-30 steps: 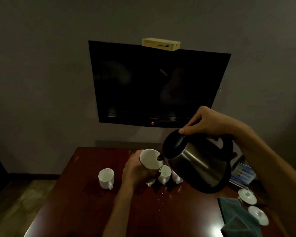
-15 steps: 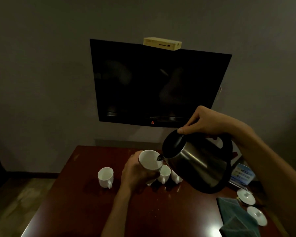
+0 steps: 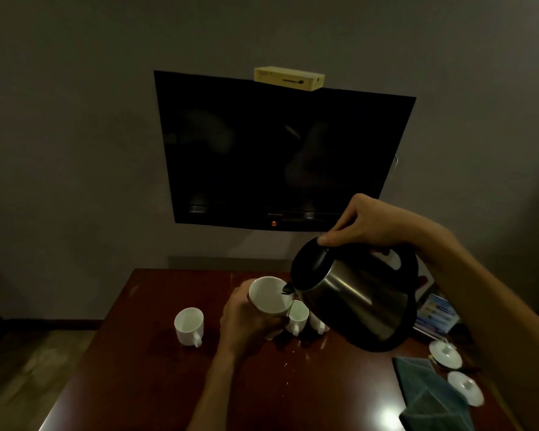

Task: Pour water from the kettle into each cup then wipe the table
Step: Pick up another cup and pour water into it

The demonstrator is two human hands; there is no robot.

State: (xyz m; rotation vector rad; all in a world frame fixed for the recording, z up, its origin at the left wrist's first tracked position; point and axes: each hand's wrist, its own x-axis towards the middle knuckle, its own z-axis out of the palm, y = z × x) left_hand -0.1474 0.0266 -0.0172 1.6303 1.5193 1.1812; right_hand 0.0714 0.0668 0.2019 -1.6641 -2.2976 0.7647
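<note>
Cloth (image 3: 433,396) of a dark blue-green colour lies folded on the table (image 3: 156,384), below the right hand (image 3: 367,225) and nearest to the person. Just beside the cloth, on its right, two small white lids (image 3: 445,354) rest on the table. Small drops of water shine on the dark red wood below the left hand (image 3: 246,321).

Left hand is curled round a white cup (image 3: 269,295) and holds it lifted above the table, tilted toward the kettle (image 3: 355,300). Right hand grips the black handle of the steel kettle from above, with the thumb resting near the lid. The kettle is tipped to the left, and its spout sits at the rim of the held cup.

Left of the left hand, a second white cup (image 3: 189,326) stands alone on the table. Behind the held cup, under the kettle, two more cups (image 3: 297,317) stand close together, one partly hidden. Under the right forearm stands a blue printed card (image 3: 437,317).

Further behind, a dark television (image 3: 277,150) hangs on the wall, and a small pale box (image 3: 288,77) sits on its top edge.
</note>
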